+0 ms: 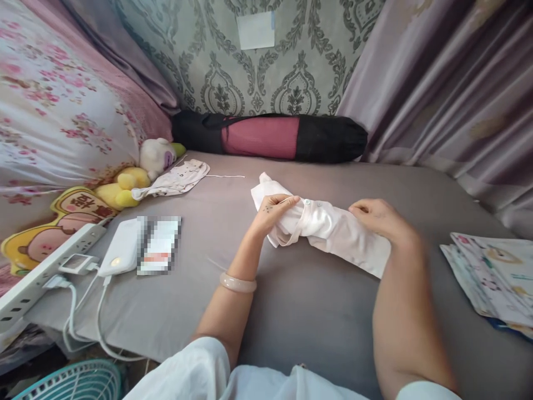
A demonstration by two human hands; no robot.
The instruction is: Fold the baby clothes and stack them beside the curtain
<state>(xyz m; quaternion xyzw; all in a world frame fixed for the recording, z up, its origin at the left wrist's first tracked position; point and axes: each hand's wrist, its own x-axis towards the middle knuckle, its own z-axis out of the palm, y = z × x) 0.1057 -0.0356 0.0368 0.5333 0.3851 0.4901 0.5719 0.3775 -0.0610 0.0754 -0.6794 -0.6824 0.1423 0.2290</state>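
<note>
A small white garment (328,230) with snap buttons lies bunched lengthwise on the grey bed sheet (316,311). My left hand (272,211) grips its upper end, fingers curled round the cloth; a pale bangle (238,283) sits on that wrist. My right hand (372,216) pinches the cloth near its middle, fingers closed on it.
A black and pink rolled bag (270,136) lies against the wall at the back. Another small garment (179,179) and plush toys (137,175) sit at the left. A power strip (37,272), a white power bank (120,247) and cables lie at the left edge. Folded printed cloths (491,278) rest at the right.
</note>
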